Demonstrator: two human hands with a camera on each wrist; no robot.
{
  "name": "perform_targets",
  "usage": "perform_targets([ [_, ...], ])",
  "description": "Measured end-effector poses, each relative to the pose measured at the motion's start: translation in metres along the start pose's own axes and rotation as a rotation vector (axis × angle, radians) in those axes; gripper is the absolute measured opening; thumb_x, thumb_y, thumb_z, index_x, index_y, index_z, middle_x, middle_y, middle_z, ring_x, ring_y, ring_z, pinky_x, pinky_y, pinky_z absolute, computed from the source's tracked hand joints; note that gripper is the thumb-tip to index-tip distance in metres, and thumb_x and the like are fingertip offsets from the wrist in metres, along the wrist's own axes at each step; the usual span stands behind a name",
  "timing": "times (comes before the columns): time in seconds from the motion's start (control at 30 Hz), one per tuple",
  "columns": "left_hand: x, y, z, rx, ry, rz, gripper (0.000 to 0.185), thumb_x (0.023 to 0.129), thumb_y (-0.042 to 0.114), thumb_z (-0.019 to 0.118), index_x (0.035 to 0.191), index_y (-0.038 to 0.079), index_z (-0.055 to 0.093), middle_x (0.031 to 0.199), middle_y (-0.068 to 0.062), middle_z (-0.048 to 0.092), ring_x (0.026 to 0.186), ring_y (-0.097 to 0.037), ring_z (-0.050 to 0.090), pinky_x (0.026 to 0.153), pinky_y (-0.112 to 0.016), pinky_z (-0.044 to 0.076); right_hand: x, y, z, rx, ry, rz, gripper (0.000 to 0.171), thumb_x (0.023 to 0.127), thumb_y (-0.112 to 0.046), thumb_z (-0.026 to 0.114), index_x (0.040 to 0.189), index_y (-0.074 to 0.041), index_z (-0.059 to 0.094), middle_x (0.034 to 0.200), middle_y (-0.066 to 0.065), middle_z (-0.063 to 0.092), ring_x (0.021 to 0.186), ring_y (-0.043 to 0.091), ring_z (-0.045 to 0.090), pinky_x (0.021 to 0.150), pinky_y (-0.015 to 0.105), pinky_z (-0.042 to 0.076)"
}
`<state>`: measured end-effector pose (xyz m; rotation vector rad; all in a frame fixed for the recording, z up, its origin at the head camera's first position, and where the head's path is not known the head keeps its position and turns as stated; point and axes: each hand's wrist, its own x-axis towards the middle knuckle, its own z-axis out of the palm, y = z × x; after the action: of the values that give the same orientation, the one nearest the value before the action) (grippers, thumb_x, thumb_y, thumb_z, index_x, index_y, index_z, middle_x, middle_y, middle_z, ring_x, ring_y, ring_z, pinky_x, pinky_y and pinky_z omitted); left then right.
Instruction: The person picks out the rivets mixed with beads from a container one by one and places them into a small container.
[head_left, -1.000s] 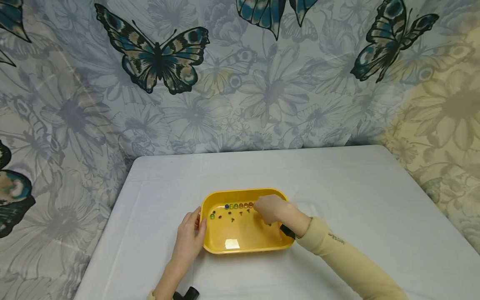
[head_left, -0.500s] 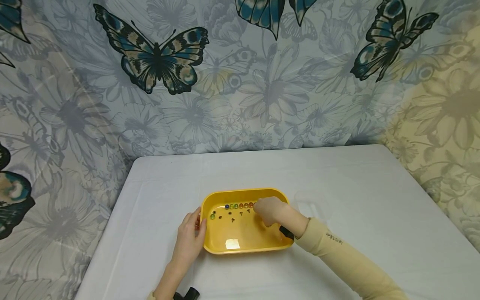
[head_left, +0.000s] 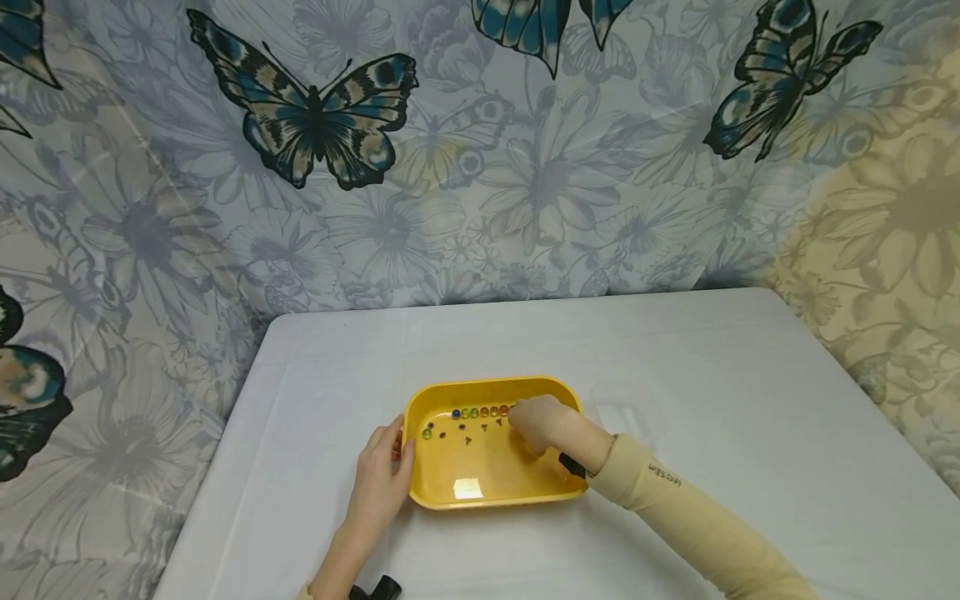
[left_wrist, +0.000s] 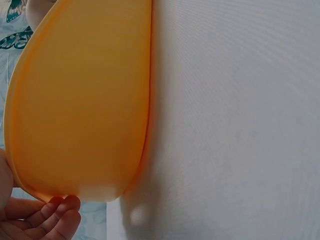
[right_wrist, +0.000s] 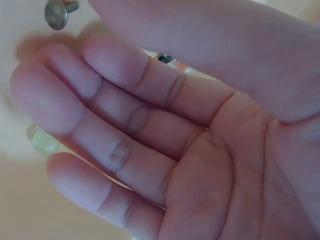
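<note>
Tub wall hems right hand; marble row just beside.

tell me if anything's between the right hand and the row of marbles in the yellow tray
Nothing visible does. The right hand is already inside the yellow tray, at the right end of the marble row; a few small screws lie just beside it.

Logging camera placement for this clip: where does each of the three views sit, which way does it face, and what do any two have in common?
Head: above the table, looking forward and down at the yellow tray; both forearms show, the left hand on the tray's edge, the right hand inside by the marbles.
Left wrist: beside the tray's outer wall, facing along the table; fingertips show.
Right wrist: under the palm, facing the tray floor.
Shared: the tray appears in the head and left wrist views.
</note>
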<state>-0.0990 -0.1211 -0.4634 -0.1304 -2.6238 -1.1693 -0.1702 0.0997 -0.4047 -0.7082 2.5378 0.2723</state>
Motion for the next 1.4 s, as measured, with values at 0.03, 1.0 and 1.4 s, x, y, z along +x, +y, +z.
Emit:
perform_targets([
  [0.03, 0.000, 0.000, 0.000, -0.001, 0.001, -0.001, 0.039, 0.087, 0.003, 0.061, 0.123, -0.011, 0.052, 0.089, -0.007, 0.055, 0.075, -0.013, 0.052, 0.065, -0.024, 0.052, 0.001, 0.000, 0.000, -0.003, 0.001, 0.000, 0.014, 0.079, -0.005, 0.069, 0.079, -0.011, 0.057, 0.079, 0.002, 0.051, 0.064, 0.014, 0.041, 0.053, 0.024, 0.035],
  [1.0, -0.001, -0.002, 0.001, 0.007, -0.009, 0.001, 0.040, 0.088, 0.005, 0.061, 0.124, -0.009, 0.052, 0.087, -0.006, 0.054, 0.075, -0.012, 0.051, 0.065, -0.025, 0.050, 0.007, -0.003, 0.009, -0.123, 0.040, -0.004, 0.014, 0.082, -0.008, 0.068, 0.077, -0.012, 0.056, 0.079, 0.001, 0.052, 0.059, 0.013, 0.039, 0.049, 0.023, 0.036],
  [1.4, -0.001, -0.002, 0.001, 0.009, -0.011, 0.006, 0.040, 0.088, 0.005, 0.061, 0.125, -0.009, 0.051, 0.088, -0.005, 0.054, 0.076, -0.012, 0.051, 0.065, -0.025, 0.050, 0.008, -0.004, 0.011, -0.133, 0.057, -0.015, 0.016, 0.083, -0.007, 0.066, 0.074, -0.012, 0.053, 0.074, 0.000, 0.047, 0.058, 0.013, 0.037, 0.048, 0.025, 0.033],
])
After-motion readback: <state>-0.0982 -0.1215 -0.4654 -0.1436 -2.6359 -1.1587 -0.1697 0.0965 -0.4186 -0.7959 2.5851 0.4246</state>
